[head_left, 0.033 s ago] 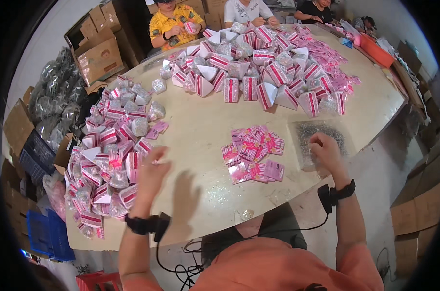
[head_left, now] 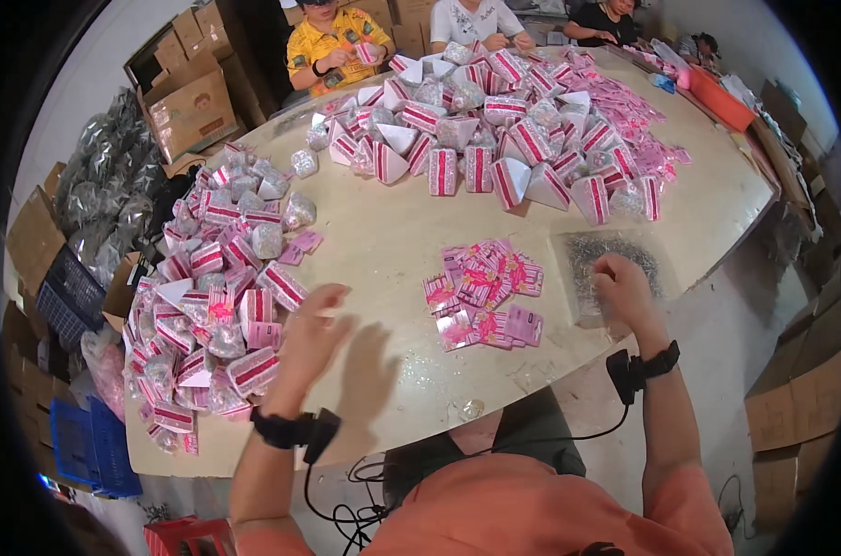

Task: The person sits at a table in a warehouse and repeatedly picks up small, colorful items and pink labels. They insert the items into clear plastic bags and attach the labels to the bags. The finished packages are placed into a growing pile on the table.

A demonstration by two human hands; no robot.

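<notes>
My left hand [head_left: 315,335] hovers at the right edge of a pile of pink-and-white wedge-shaped packages [head_left: 255,371], shaped like cake slices in clear wrap. Its fingers are apart and hold nothing that I can see. Over a shallow tray [head_left: 569,310] of small dark metal pieces, perhaps pins, my right hand [head_left: 624,292] has its fingers curled together. Whatever may be in that pinch is hidden. Between the two hands lies a loose heap of pink printed cards [head_left: 485,292], untouched by either.
A larger heap of the same wedges [head_left: 476,167] covers the far side of the table [head_left: 383,259], with pink cards [head_left: 615,102] spread beside it. Three people sit along the far edge. Blue crates [head_left: 87,445] and cardboard boxes [head_left: 193,107] stand left; black cables hang near my lap.
My left hand has moved a little right, off the near-left pile, and wedges it covered now show. My right hand stays over the tray.
</notes>
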